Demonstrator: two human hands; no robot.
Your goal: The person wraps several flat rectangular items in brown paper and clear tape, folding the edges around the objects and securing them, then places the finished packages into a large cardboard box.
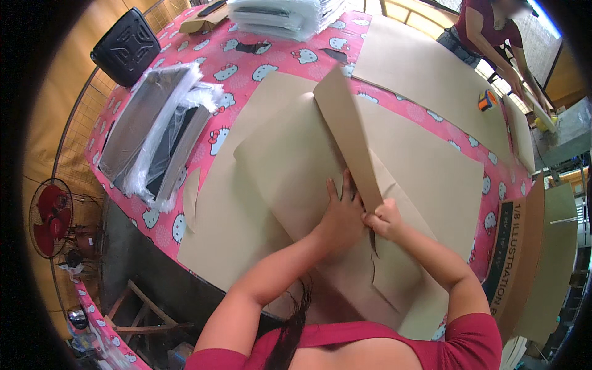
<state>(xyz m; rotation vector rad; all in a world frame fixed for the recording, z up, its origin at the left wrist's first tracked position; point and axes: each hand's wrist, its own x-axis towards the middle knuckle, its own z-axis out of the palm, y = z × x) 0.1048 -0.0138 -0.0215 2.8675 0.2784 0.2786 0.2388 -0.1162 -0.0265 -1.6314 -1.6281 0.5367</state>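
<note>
Left hand [341, 216] is lying open beside the kraft-paper flap [350, 129]; right hand [385, 220] is pinching it, ideally keeping tension even.

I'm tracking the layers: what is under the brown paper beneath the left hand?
Past the edges of the brown paper, flat brown sheeting shows, lying on a pink patterned tablecloth. Whatever is directly beneath is covered.

I make out a tan wall [46, 145] on the left, a red fan [51, 219] before it, a pink patterned table [283, 66] mid-scene, and bright light [547, 21] far right.
</note>
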